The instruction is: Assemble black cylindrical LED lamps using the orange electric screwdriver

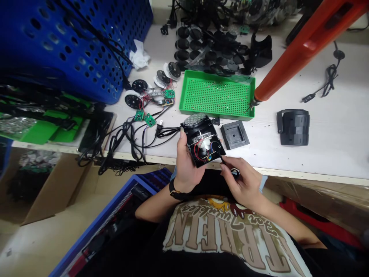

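Note:
My left hand (186,163) is closed around a black lamp housing (191,136), tilted above the table's front edge. Its inside faces up, showing red and blue wires, a small circuit board and a clear round lens at the far end. With thumb and forefinger my right hand (243,179) pinches a black cable (221,157) at the housing's lower right corner. Just right of the housing lies a black square cover (235,135). Behind it stands a green perforated tray (187,110) with scattered small screws.
An orange electric screwdriver (291,57) slants in from the upper right, its tip over the tray. Black cables (127,134) and green circuit boards (149,120) lie to the left, beside a blue crate (95,46). A black housing (294,127) stands at right; black discs (196,44) lie behind.

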`<state>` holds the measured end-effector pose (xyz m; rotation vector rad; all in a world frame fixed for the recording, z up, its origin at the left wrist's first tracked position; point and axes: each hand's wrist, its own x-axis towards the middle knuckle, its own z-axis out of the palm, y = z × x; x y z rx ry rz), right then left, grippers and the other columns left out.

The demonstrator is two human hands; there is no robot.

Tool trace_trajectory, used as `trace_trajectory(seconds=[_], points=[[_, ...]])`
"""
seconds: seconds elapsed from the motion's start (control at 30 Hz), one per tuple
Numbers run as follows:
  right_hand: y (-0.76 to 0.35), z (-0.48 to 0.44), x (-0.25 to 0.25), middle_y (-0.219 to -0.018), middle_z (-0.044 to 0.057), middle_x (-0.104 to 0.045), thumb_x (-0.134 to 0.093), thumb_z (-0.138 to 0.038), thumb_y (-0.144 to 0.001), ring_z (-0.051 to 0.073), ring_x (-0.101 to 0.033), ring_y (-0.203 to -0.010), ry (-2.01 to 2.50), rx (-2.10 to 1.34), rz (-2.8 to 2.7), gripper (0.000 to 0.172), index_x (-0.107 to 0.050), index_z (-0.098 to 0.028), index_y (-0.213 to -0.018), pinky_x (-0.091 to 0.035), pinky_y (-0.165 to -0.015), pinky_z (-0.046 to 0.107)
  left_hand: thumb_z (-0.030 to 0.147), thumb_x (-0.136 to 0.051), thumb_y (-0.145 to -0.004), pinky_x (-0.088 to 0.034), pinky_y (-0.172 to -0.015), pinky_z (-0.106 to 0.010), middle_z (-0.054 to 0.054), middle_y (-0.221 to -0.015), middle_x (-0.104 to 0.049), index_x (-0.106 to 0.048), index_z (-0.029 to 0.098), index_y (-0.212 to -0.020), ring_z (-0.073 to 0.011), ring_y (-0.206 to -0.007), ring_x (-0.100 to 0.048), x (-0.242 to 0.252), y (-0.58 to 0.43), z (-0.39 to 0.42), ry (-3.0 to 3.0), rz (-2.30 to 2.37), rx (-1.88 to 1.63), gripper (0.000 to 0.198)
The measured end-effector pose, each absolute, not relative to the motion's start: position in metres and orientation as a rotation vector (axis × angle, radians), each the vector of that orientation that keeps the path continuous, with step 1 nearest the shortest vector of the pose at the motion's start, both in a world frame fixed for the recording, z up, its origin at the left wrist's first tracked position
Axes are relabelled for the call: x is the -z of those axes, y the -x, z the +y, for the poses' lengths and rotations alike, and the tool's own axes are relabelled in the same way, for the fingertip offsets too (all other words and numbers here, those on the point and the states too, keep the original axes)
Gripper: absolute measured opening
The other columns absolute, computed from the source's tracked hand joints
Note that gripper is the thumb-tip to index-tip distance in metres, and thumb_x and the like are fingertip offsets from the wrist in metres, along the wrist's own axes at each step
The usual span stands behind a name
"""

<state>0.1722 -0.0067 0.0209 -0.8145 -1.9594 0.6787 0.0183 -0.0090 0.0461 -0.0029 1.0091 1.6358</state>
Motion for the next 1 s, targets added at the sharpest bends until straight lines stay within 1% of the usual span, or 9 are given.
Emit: trace_trajectory(seconds=[0.1, 0.2, 0.33, 0.43, 0.57, 0.67, 0.8, 0.93, 1.0], points=[[-0.171, -0.007, -0.020, -0.103, 0.007, -0.082, -0.066, -0.006, -0.095, 0.016, -0.079, -0.083, 0.777, -0.652, -1.993, 0.039, -0.068, -0.022, -0.130, -0.065, -0.071, 0.027, 0.064, -0.047, -0.101, -0.061, -0.104, -0.051, -0.010, -0.102, -0.081, -0.077, 0.021, -0.111, -0.0353, -0.124, -0.072, -0.041, -0.019, -0.009, -0.004, 1.027, -1.657, 0.053], [-0.171, -0.007, -0.020, -0.100, 0.007, -0.081, -0.065, -0.005, -0.095, 0.016, -0.078, -0.083, 0.761, -0.575, -2.056, 0.041, -0.066, -0.021, -0.132, -0.064, -0.070, 0.027, 0.068, -0.053, -0.097, -0.060, -0.105, -0.053, -0.011, -0.100, -0.081, -0.077, 0.021, -0.110, -0.0375, -0.126, -0.071, -0.039, -0.020, -0.009, -0.015, 1.047, -1.707, 0.054], [-0.171, -0.003, -0.026, -0.095, 0.006, -0.077, -0.066, -0.007, -0.094, 0.017, -0.071, -0.078, 0.757, -0.391, -2.213, 0.028, -0.068, -0.019, -0.119, -0.058, -0.064, 0.029, 0.070, -0.060, -0.092, -0.061, -0.105, -0.054, -0.012, -0.101, -0.081, -0.077, 0.021, -0.110, -0.0395, -0.128, -0.069, -0.038, -0.022, -0.008, -0.029, 1.067, -1.737, 0.055], [-0.168, 0.003, -0.030, -0.109, 0.010, -0.073, -0.070, -0.015, -0.093, 0.024, -0.065, -0.095, 0.796, -0.269, -2.227, 0.022, -0.069, -0.021, -0.115, -0.059, -0.077, 0.039, 0.072, -0.058, -0.091, -0.061, -0.103, -0.055, -0.013, -0.106, -0.080, -0.076, 0.020, -0.110, -0.0404, -0.130, -0.068, -0.036, -0.022, -0.010, -0.023, 1.059, -1.707, 0.058], [-0.160, 0.007, -0.028, -0.120, 0.013, -0.068, -0.070, -0.017, -0.091, 0.029, -0.056, -0.110, 0.631, -0.213, -2.266, 0.033, -0.070, -0.020, -0.124, -0.056, -0.093, 0.046, 0.075, -0.050, -0.094, -0.062, -0.101, -0.051, -0.013, -0.108, -0.080, -0.076, 0.020, -0.104, -0.0386, -0.130, -0.068, -0.031, -0.023, -0.012, 0.066, 1.029, -1.617, 0.062], [-0.156, 0.005, -0.023, -0.121, 0.013, -0.068, -0.072, -0.015, -0.088, 0.029, -0.053, -0.110, 0.588, -0.200, -2.305, 0.033, -0.071, -0.019, -0.121, -0.054, -0.096, 0.046, 0.072, -0.045, -0.097, -0.062, -0.102, -0.049, -0.011, -0.107, -0.080, -0.076, 0.020, -0.106, -0.0352, -0.129, -0.069, -0.028, -0.022, -0.014, 0.082, 0.995, -1.598, 0.061], [-0.163, 0.005, -0.018, -0.122, 0.011, -0.064, -0.072, -0.022, -0.091, 0.028, -0.055, -0.112, 0.594, -0.279, -2.257, 0.036, -0.069, -0.022, -0.127, -0.053, -0.099, 0.047, 0.068, -0.046, -0.098, -0.061, -0.105, -0.049, -0.010, -0.109, -0.081, -0.077, 0.020, -0.106, -0.0344, -0.130, -0.069, -0.029, -0.020, -0.016, -0.008, 0.963, -1.602, 0.058], [-0.185, 0.019, -0.009, -0.125, 0.010, -0.060, -0.063, -0.022, -0.096, 0.028, -0.062, -0.116, 0.827, -0.328, -2.048, 0.048, -0.058, -0.028, -0.143, -0.056, -0.099, 0.048, 0.066, -0.052, -0.096, -0.061, -0.104, -0.055, -0.009, -0.106, -0.082, -0.077, 0.021, -0.106, -0.0368, -0.127, -0.071, -0.027, -0.016, -0.017, -0.031, 0.954, -1.626, 0.052], [-0.194, 0.029, -0.002, -0.132, 0.013, -0.059, -0.064, -0.029, -0.097, 0.031, -0.060, -0.125, 1.044, -0.333, -2.023, 0.054, -0.051, -0.028, -0.149, -0.054, -0.104, 0.054, 0.063, -0.053, -0.097, -0.061, -0.104, -0.057, -0.009, -0.103, -0.083, -0.077, 0.021, -0.109, -0.0366, -0.123, -0.073, -0.024, -0.013, -0.017, -0.008, 0.943, -1.644, 0.050]])
